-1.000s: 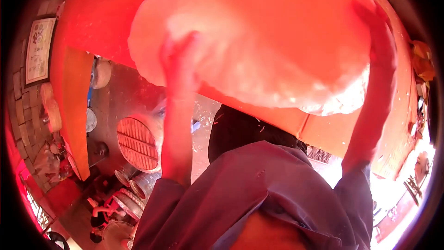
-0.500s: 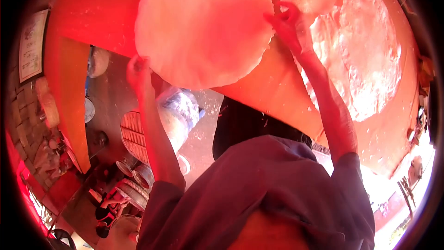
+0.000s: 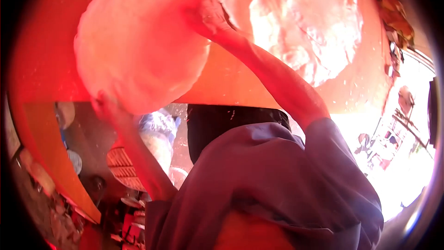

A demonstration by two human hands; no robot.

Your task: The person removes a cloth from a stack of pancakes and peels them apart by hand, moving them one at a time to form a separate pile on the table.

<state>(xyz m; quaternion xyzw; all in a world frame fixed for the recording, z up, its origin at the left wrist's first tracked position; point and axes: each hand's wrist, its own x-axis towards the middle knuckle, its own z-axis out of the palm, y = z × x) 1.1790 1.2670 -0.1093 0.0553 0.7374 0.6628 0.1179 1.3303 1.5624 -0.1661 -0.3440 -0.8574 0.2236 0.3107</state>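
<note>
A wide, round, thin dough sheet (image 3: 138,41) lies at the front of the red-lit table, its near edge reaching past the table's rim. My left hand (image 3: 108,106) is closed on the sheet's near left edge, fingers partly blurred. Over its upper right edge reaches my right hand (image 3: 206,14), with fingers stretched across the surface. Just beyond that hand, wrinkled thin sheets (image 3: 300,23) lie overlapping in a brightly lit pile.
The orange table edge (image 3: 245,99) runs in front of my body. Below it are a slatted round piece (image 3: 124,169), a clear plastic bag (image 3: 159,125) and a round metal lid (image 3: 74,162). Cloth (image 3: 395,18) lies beyond the table at far right.
The view has turned, so sheet and pile appear further left. My right hand has moved from the sheet's right edge to over its upper right part. My left hand stays at the near left edge.
</note>
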